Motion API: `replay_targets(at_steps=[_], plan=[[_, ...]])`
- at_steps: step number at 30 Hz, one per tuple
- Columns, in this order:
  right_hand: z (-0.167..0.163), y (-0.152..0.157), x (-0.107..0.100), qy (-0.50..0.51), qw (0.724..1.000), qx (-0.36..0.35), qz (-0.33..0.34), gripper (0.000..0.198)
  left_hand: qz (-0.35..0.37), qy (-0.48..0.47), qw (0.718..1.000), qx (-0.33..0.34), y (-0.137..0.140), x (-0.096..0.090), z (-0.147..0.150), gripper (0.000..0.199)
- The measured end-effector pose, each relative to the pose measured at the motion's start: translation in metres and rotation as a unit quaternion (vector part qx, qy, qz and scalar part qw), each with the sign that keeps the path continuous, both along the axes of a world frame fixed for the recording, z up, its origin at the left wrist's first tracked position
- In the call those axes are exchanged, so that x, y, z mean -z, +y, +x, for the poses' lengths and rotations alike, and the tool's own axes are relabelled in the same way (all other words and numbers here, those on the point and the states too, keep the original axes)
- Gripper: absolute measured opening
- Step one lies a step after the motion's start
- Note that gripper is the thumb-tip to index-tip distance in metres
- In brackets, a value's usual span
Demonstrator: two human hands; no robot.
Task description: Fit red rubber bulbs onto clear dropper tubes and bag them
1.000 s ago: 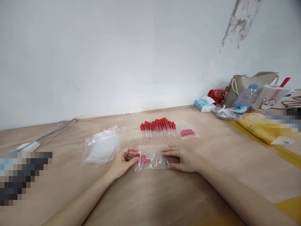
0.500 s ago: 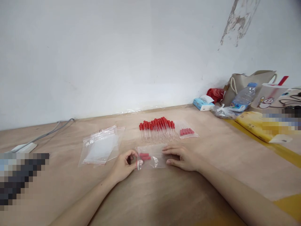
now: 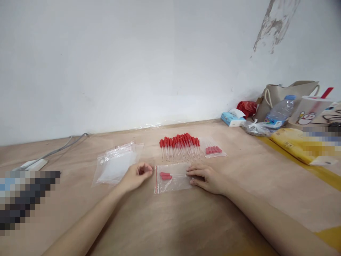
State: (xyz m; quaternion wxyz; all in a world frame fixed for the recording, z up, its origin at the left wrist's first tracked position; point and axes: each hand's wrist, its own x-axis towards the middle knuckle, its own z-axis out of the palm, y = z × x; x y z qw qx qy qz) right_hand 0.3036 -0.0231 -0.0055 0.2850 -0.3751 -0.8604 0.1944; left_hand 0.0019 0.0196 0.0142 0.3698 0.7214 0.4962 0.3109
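Observation:
A clear zip-lock bag [image 3: 178,184] lies flat in front of me, its red-lined opening toward the left. Inside it are red-capped droppers [image 3: 166,176] with thin clear stems pointing right. My right hand [image 3: 205,177] grips the bag's right end between thumb and fingers. Just left of the opening, my left hand [image 3: 137,175] is apart from the bag, thumb and curled fingertips pressed together with nothing seen in them. Behind the bag, a row of loose red-topped droppers [image 3: 179,142] is spread on the table. Beside that row lies another bag holding several droppers [image 3: 213,150].
Empty zip-lock bags [image 3: 117,165] are piled at left on the table [image 3: 149,220]. A cable [image 3: 64,146] runs along the far left. To the right stand a tissue pack [image 3: 233,118], a plastic bottle [image 3: 281,111], a drink cup [image 3: 311,108] and a yellow packet [image 3: 289,142].
My left hand has let go of the bag's opening edge and moved a little left. The droppers' red ends sit slightly farther from the opening. My right hand keeps its hold.

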Motion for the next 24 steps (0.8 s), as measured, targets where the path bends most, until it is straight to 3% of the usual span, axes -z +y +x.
replay_targets(at_steps=[6,11,18,24], plan=[[0.0,0.001,0.001,0.001,1.0,0.0,-0.002,0.029,0.057,-0.003,0.991,-0.123,0.078,-0.005,0.033,0.022],[0.0,0.001,0.002,0.006,1.0,0.001,-0.005,0.029,0.045,-0.017,0.982,-0.184,0.125,-0.002,0.073,0.034],[0.0,0.002,0.002,0.008,1.0,-0.006,-0.002,0.03,-0.027,-0.058,0.985,-0.158,0.144,0.001,0.09,0.025],[0.0,0.002,0.0,0.013,1.0,-0.003,-0.008,0.03,-0.042,-0.125,0.978,-0.159,0.142,-0.01,0.079,0.025]])
